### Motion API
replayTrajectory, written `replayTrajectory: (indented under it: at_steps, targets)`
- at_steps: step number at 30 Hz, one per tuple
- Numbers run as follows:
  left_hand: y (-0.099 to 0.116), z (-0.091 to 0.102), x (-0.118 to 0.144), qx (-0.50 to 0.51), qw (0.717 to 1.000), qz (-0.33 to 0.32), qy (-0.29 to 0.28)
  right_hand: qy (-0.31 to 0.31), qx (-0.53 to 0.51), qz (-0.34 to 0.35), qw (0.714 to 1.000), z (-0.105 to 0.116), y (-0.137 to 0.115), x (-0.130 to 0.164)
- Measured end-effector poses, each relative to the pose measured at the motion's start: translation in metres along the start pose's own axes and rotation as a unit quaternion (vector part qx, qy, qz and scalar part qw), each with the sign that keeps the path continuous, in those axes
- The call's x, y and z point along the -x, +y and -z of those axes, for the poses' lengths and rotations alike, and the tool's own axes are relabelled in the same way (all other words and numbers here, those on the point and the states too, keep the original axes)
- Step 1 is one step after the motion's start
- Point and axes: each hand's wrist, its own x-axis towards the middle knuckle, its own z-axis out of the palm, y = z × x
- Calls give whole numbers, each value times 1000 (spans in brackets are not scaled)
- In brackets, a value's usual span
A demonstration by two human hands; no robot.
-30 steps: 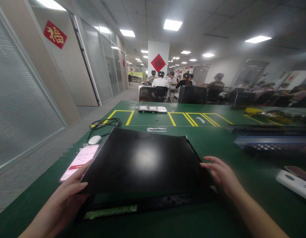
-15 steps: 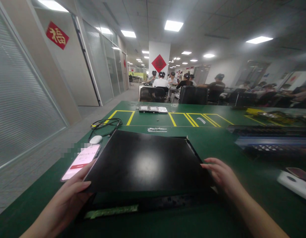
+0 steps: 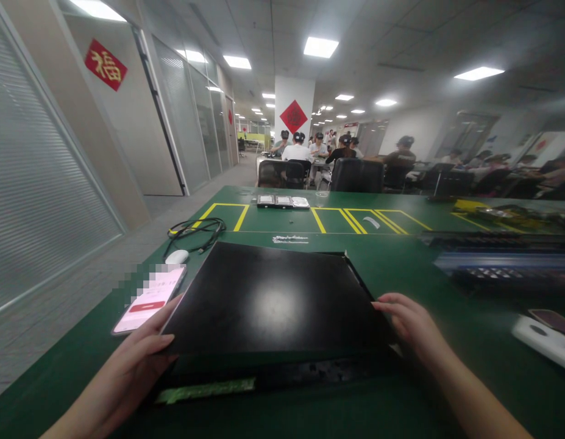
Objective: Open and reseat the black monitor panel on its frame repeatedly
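Lying at the near left edge of the green table (image 3: pixel 401 262), a phone (image 3: pixel 149 294) shows a lit pink screen, with a white mouse (image 3: pixel 177 256) and a coil of black cable (image 3: pixel 195 229) beyond it toward the far left corner. Just beside the phone, the left hand (image 3: pixel 127 372) grips the near left corner of a flat black panel (image 3: pixel 273 299), thumb on top and fingers underneath, out of sight. That panel sits tilted over a black chassis (image 3: pixel 282 375) at the near middle of the table, its near edge raised so a green circuit strip (image 3: pixel 204 390) shows below. At the panel's right edge, the right hand (image 3: pixel 410 326) rests with fingers curled loosely against the side, neither spread wide nor clenched. Farther right, a long black-and-blue unit (image 3: pixel 506 262) lies along the right side, and a white device (image 3: pixel 545 338) sits near the right edge. Three small trays (image 3: pixel 282 201) lie at the far edge between yellow floor-tape lines, and seated people fill the room beyond.
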Motion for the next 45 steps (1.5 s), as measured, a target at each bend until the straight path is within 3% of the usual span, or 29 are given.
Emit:
replayTrajectory:
  at_steps: [12, 22, 34, 45]
  targets:
    - [3, -15, 9, -20, 999, 13, 48, -31, 78, 31, 996, 1, 11, -4]
    - [4, -20, 10, -36, 998, 20, 48, -27, 165, 61, 984, -4, -2, 7]
    - [1, -18, 6, -90, 994, 3, 67, -25, 204, 83, 975, -3, 0, 5]
    - [-1, -17, 4, -78, 995, 4, 66, -19, 229, 108, 967, -4, 2, 4]
